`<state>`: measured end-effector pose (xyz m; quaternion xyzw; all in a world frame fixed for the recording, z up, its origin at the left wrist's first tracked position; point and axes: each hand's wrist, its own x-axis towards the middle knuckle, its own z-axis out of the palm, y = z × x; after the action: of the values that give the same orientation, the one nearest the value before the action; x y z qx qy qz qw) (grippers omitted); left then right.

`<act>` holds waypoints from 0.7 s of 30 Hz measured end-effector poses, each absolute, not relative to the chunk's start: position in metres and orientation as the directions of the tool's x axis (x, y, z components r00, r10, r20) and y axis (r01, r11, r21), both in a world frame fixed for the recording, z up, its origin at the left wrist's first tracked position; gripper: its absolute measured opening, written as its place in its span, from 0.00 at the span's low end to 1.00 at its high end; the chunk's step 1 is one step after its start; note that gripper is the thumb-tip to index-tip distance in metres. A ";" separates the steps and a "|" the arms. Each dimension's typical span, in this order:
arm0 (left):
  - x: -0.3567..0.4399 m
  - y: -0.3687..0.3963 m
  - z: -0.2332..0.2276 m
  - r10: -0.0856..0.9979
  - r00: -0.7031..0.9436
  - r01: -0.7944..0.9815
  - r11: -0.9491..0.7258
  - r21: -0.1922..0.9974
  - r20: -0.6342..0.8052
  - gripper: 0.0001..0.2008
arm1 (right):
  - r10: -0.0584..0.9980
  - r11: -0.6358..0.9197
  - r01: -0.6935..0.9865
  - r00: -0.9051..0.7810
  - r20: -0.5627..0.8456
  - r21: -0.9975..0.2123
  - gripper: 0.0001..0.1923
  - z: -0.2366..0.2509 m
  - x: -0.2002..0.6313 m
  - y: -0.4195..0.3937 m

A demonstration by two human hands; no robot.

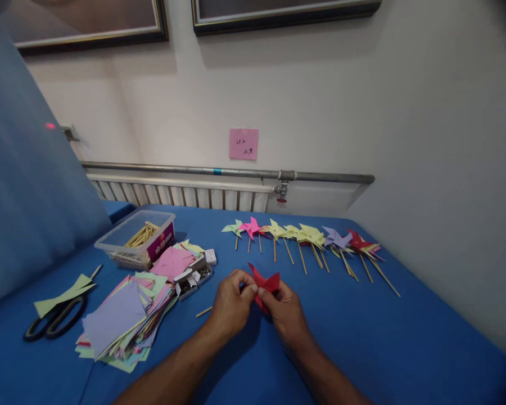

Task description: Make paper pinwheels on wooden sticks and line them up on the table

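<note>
Between my two hands is a red paper pinwheel (270, 282), held above the blue table with its blades partly folded in. My left hand (233, 298) pinches it near the centre from the left. My right hand (287, 313) grips it from the right, thumb close to the left thumb. Whether a pin sits between the fingertips is hidden. A short wooden stick (204, 311) lies beside my left hand, its far end covered by the hand. Two small open boxes of metal pins (187, 287) stand left of my left hand.
Finished pinwheels on sticks (312, 235) lie in a row at the back right. A stack of coloured paper (113, 318) is at left, with black-handled scissors (69, 316) beyond it. A clear plastic box (124, 239) holds wooden sticks. A radiator (194, 194) runs along the wall.
</note>
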<state>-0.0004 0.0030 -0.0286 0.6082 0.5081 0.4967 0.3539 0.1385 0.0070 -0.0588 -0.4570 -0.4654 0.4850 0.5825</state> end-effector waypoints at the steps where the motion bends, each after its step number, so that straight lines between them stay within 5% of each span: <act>1: 0.000 0.003 -0.029 0.970 -0.010 0.270 -0.231 0.935 0.242 0.06 | 0.992 0.099 -0.150 0.093 0.086 -0.984 0.16 -0.058 0.138 0.007; 21: 0.001 0.005 -0.025 0.987 -0.094 0.211 -0.105 0.972 0.127 0.04 | 0.999 0.045 -0.211 0.024 0.041 -0.976 0.17 -0.056 0.137 0.006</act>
<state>0.0012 0.0050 -0.0247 0.5498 0.5447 0.5001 0.3884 0.1375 0.0056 -0.0559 -0.4380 -0.4497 0.5345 0.5659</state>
